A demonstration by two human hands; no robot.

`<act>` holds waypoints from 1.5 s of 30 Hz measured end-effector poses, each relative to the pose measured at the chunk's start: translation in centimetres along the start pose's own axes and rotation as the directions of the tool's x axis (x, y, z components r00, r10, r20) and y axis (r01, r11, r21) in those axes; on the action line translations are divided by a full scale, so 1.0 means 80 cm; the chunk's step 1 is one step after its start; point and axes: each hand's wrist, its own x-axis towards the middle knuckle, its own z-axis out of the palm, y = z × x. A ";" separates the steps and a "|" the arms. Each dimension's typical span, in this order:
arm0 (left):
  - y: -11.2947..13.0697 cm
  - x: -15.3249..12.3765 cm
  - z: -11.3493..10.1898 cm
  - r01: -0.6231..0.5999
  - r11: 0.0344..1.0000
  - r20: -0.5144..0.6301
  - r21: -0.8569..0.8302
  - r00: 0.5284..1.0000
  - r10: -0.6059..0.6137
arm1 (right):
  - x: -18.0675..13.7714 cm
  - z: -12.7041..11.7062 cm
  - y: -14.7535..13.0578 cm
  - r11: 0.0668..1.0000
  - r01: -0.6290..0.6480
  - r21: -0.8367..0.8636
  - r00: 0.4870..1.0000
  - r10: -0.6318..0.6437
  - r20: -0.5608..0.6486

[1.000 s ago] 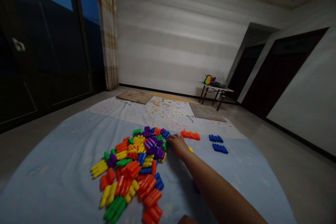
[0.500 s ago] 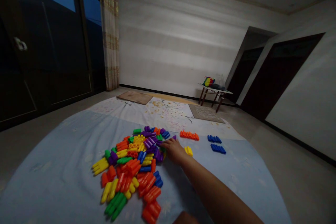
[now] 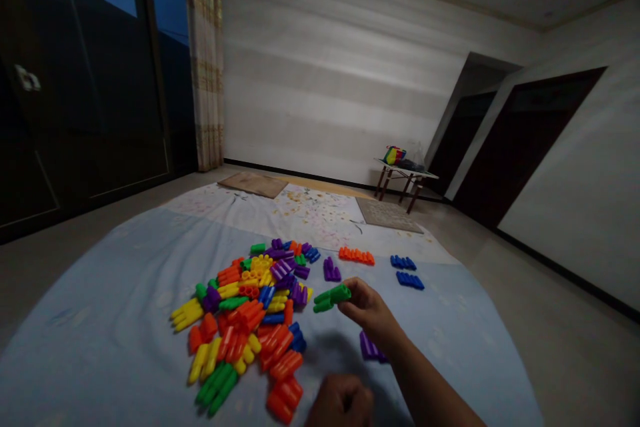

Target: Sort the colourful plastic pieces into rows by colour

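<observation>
My right hand (image 3: 369, 305) pinches a green bullet-shaped toy block (image 3: 332, 297) between thumb and fingers, lifted above the cloth. At the bottom edge my left hand (image 3: 341, 401) is curled closed; whether anything is inside it is hidden. Left of both hands spreads a pile of joined bullet-shaped blocks in several colours, with orange blocks (image 3: 277, 343) and a purple block (image 3: 300, 295) at its near side. A purple block (image 3: 331, 269) lies just beyond the green one. Another purple block (image 3: 371, 347) is partly covered by my right forearm.
A row of orange blocks (image 3: 357, 255) and two blue groups, one farther blue group (image 3: 403, 263) and one nearer blue group (image 3: 410, 280), lie on the light blue cloth (image 3: 450, 333). Two mats, a brown mat (image 3: 253, 184) and a grey mat (image 3: 387, 215), lie at the far edge. A small table (image 3: 407, 170) stands behind.
My right hand has drawn back from the pile, toward me and to the right, and now holds a green block. More of my left hand shows. Purple blocks near my right arm have come into view.
</observation>
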 end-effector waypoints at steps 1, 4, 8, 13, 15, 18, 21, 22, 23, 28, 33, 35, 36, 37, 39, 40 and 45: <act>-0.001 0.004 -0.001 -0.003 0.999 -0.055 -0.038 0.999 0.001 | -0.008 -0.001 0.000 0.998 -0.016 0.053 1.000 0.017 -0.020; -0.002 0.013 -0.003 -0.013 0.979 -0.238 -0.203 0.970 -0.036 | -0.028 -0.003 -0.003 0.990 -0.052 0.129 0.996 0.060 -0.059; 0.006 0.013 -0.006 -0.032 0.921 -0.384 -0.389 0.914 -0.130 | -0.047 -0.001 -0.009 0.973 -0.086 0.216 0.996 0.090 -0.013; 0.017 0.007 -0.008 -0.034 0.880 -0.471 -0.474 0.854 -0.221 | -0.057 0.000 -0.006 0.969 -0.116 0.220 0.993 0.109 0.044; 0.016 0.008 -0.007 -0.031 0.874 -0.481 -0.484 0.844 -0.237 | -0.056 -0.004 0.001 0.964 -0.105 0.243 0.994 0.104 0.018; 0.010 0.010 -0.007 -0.042 0.863 -0.506 -0.503 0.824 -0.255 | -0.053 -0.017 0.013 0.963 -0.044 0.265 0.988 0.082 -0.132; 0.007 0.010 -0.010 -0.051 0.883 -0.539 -0.467 0.808 -0.239 | -0.051 -0.033 0.018 0.984 -0.018 0.176 0.978 0.054 -0.203; 0.008 0.009 -0.010 -0.053 0.900 -0.545 -0.432 0.810 -0.214 | -0.051 -0.037 0.017 0.995 -0.024 0.101 0.980 0.044 -0.193; 0.010 0.007 -0.011 -0.059 0.919 -0.552 -0.390 0.814 -0.182 | -0.052 -0.039 0.015 0.999 -0.032 0.003 0.983 0.032 -0.179; 0.019 -0.006 -0.007 -0.103 0.970 -0.518 -0.220 0.855 -0.026 | -0.061 -0.028 0.004 0.888 0.005 -0.459 0.999 0.014 0.038; 0.020 -0.014 0.006 -0.122 0.983 -0.190 0.139 0.971 0.147 | -0.066 -0.019 0.018 0.817 0.066 -0.573 0.994 -0.005 0.108; 0.022 -0.015 0.009 -0.128 0.933 -0.030 0.335 0.989 0.146 | -0.065 -0.022 0.023 0.799 0.088 -0.595 0.996 -0.057 0.071; 0.023 -0.015 0.009 -0.129 0.897 0.027 0.423 0.991 0.130 | -0.064 -0.024 0.024 0.791 0.097 -0.605 0.995 -0.077 0.058; 0.024 -0.014 0.008 -0.130 0.858 0.061 0.496 0.991 0.115 | -0.064 -0.025 0.024 0.781 0.103 -0.616 0.995 -0.091 0.051; 0.025 -0.012 0.006 -0.134 0.788 0.093 0.600 0.991 0.098 | -0.063 -0.023 0.019 0.761 0.105 -0.640 0.994 -0.092 0.054; 0.024 -0.011 0.004 -0.136 0.765 0.114 0.629 0.990 0.083 | -0.062 -0.020 0.016 0.749 0.100 -0.655 0.995 -0.078 0.063; 0.016 -0.004 -0.001 -0.123 0.710 0.198 0.693 0.980 -0.023 | -0.052 0.009 0.001 0.620 0.032 -0.784 0.996 0.048 0.078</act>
